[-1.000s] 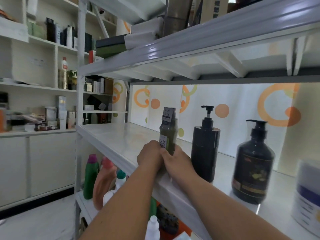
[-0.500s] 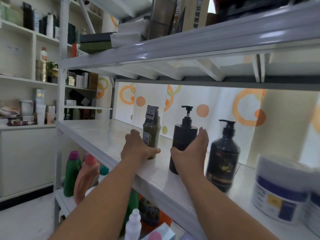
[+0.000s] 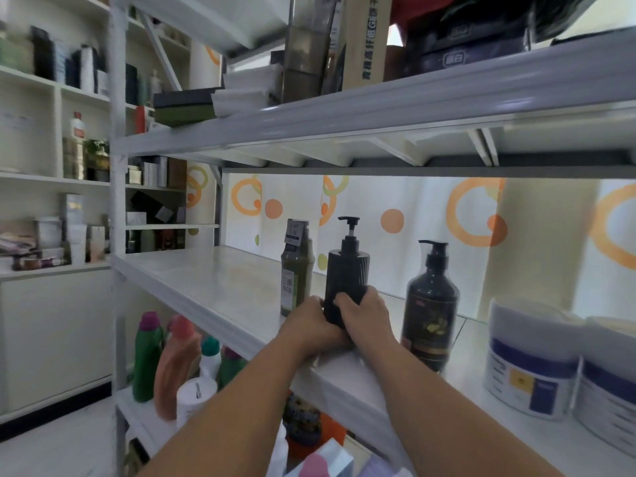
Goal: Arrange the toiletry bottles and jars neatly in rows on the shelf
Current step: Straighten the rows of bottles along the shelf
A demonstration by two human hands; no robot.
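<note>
Two hands, left hand and right hand, grip the ribbed black pump bottle low, fingers curled round it. Olive bottle stands just left; dark pump bottle near right on the shelf.

A white backdrop printed with orange rings and dots hangs at the back. High above, a tall cardboard box stands upright, with flat dark boxes stacked further left. At far left, a white cabinet carries small boxes and tubes.
</note>
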